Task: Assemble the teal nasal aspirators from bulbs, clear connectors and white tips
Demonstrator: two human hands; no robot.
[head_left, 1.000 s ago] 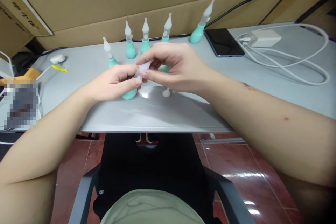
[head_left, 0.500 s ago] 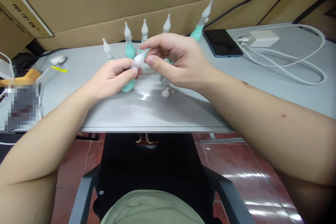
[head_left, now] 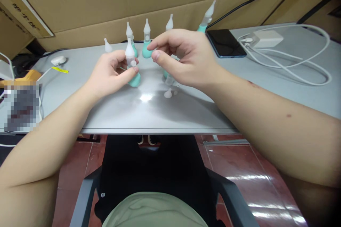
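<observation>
Saw nearest a pale green cloth (head_left: 154, 209) with soft folds, between two grey chair armrests (head_left: 86, 193), and then the smooth, glossy grey desk (head_left: 149, 113). Noticed on it a small, white, flask-shaped tip (head_left: 168, 93), lying loose just beside a tiny round piece (head_left: 175, 93), and behind these a clear plastic part (head_left: 169, 80), near the underside of the right hand (head_left: 186, 56). Found this hand without anything in its curved fingers, thumb and forefinger apart. Found the left hand (head_left: 110, 74) gripping a bulb dropper (head_left: 130, 56), nearly upright over the desk: rounded teal bulb, clear barrel, tapered milky nozzle. Saw beyond five similar droppers (head_left: 147, 39), some partly hidden by the hands, the rightmost leaning near a shiny black phone (head_left: 226, 43). Saw last a creased brown cardboard wall (head_left: 106, 3).
</observation>
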